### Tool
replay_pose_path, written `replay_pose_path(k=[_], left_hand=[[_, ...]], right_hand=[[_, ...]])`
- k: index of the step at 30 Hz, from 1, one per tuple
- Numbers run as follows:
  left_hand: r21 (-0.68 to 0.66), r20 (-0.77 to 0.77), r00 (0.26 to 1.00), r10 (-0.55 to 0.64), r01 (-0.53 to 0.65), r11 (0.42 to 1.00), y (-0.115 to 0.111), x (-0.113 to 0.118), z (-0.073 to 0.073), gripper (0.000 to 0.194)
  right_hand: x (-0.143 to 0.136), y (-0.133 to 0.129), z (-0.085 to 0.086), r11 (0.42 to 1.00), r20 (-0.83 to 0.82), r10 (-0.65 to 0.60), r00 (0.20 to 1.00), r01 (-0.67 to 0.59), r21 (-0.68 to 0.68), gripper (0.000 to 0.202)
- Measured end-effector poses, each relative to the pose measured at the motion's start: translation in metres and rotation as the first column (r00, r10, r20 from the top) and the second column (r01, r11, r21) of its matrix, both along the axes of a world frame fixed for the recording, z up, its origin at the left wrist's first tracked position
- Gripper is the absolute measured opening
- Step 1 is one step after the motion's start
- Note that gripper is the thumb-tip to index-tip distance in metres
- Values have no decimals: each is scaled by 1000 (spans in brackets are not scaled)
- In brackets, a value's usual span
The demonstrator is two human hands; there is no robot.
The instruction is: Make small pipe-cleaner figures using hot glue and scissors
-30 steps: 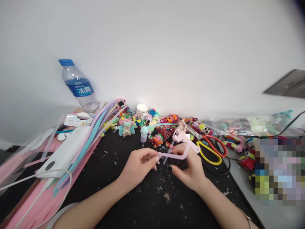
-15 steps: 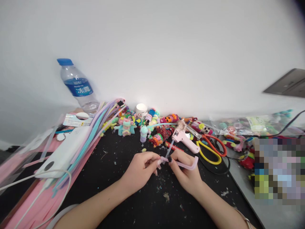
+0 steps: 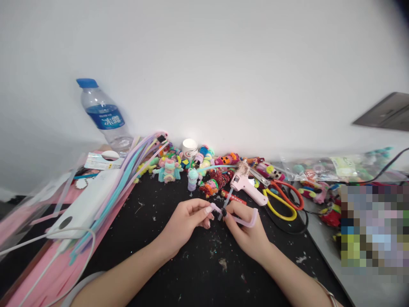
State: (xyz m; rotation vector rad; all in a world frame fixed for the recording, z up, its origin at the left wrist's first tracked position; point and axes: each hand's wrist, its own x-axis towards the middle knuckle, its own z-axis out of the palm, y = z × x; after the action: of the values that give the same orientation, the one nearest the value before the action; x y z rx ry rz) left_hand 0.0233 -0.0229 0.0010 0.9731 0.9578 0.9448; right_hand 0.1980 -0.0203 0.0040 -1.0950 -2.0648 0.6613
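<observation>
My left hand (image 3: 191, 219) pinches one end of a pale purple pipe cleaner (image 3: 251, 222) between thumb and fingertips. Closed on the same pipe cleaner a little to the right is my right hand (image 3: 244, 230); the far end sticks out past it, bent upward. Just behind my right fingers lies a pink glue gun (image 3: 248, 187), a translucent glue stick (image 3: 228, 198) jutting from its back toward them. A small mint and lilac pipe-cleaner figure (image 3: 192, 179) stands beyond my left hand.
Scissors (image 3: 281, 204) with yellow and orange handles lie right of the glue gun. Bundled pipe cleaners (image 3: 121, 183) lie at left, near a water bottle (image 3: 104, 113). Several fuzzy figures, a paper cup (image 3: 189, 148) and a plastic bag (image 3: 335, 168) line the wall. A white cable (image 3: 92, 238) loops at left.
Both hands have shifted slightly left with the pipe cleaner. Its bent right end has moved left and a little up. The objects on the table have stayed put.
</observation>
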Motion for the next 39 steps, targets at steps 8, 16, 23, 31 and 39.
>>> replay_pose_path(k=[8, 16, 23, 31, 39], left_hand=[[-89, 180, 983, -23, 40, 995, 0, -2, -1, 16], [-18, 118, 992, -53, 55, 998, 0, -1, -1, 15], [142, -86, 988, -129, 140, 980, -1, 1, 5, 20], [44, 23, 981, -191, 189, 981, -2, 1, 5, 23], [-104, 307, 929, -208, 250, 963, -3, 0, 4, 14]], right_hand=[[1, 0, -1, 1000, 36, -17, 999, 16, 18, 19], [2, 0, 2, 1000, 23, 18, 1000, -18, -6, 19], [1, -2, 5, 995, 16, 99, 995, -99, -32, 21], [1, -1, 4, 991, -26, 118, 993, -120, -53, 20], [2, -1, 7, 974, -124, 171, 977, -187, -130, 22]])
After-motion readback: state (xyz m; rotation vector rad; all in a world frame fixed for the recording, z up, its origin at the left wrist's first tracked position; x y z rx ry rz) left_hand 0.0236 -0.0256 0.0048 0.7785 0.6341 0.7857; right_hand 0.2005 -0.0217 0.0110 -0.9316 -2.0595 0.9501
